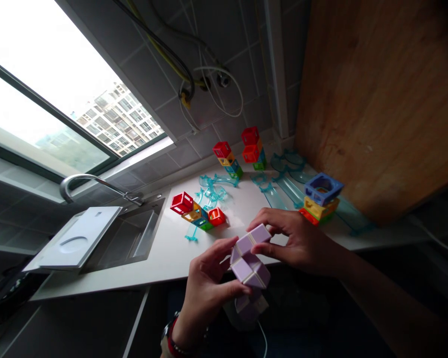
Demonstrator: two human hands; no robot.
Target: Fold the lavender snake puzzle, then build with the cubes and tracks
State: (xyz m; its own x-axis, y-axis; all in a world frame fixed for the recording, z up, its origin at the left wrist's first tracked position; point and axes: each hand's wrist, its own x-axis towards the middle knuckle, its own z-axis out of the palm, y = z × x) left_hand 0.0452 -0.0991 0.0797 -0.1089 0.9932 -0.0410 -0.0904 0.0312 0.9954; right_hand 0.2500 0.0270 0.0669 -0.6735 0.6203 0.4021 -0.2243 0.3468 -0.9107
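Observation:
A lilac and white twisty snake puzzle [251, 266] is held in front of the counter's edge, folded into a zigzag, its lower end dim and hanging down. My left hand [211, 278] grips its middle from the left, with the thumb on the lower blocks and the fingers behind. On the right, my right hand [293, 238] pinches the upper end block between thumb and fingers. Nearest behind the puzzle is an orange cube frame [216, 216], apart from both hands. A watch and a red band [173, 338] circle my left wrist.
Stacked coloured cube frames [251, 144] stand on the white counter [157, 253], with clear teal track pieces [283, 189] around them. A blue, yellow and red stack [323, 191] is beyond my right hand. A sink [134, 238], faucet [93, 179] and white board [84, 233] lie left.

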